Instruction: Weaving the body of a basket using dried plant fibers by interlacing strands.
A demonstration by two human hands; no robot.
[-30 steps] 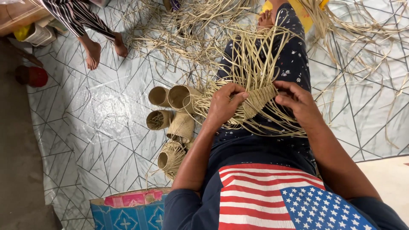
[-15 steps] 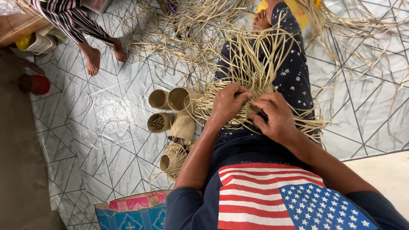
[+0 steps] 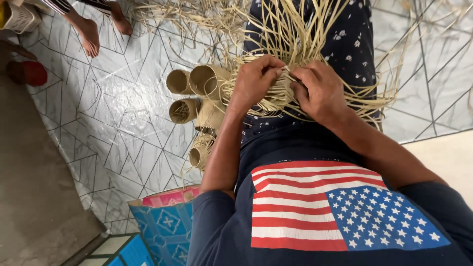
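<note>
A half-woven straw piece [image 3: 276, 96] rests on my lap, with long pale strips [image 3: 295, 29] fanning out over my dark flowered trousers. My left hand [image 3: 253, 81] grips the woven part from the left, fingers curled on it. My right hand [image 3: 320, 91] meets it from the right and pinches a strip at the piece's top edge. Both hands touch at the fingertips. The woven body is mostly hidden under them.
Several finished woven tubes [image 3: 197, 98] lie on the tiled floor by my left knee. Loose straw [image 3: 197, 15] is heaped further off. Another person's bare feet [image 3: 91, 37] are at the top left, near a red object [image 3: 29, 73]. A blue patterned bag [image 3: 167, 221] stands close by.
My right hand has slid left across the woven piece to meet the left hand. The view has tipped and drawn closer to my lap.
</note>
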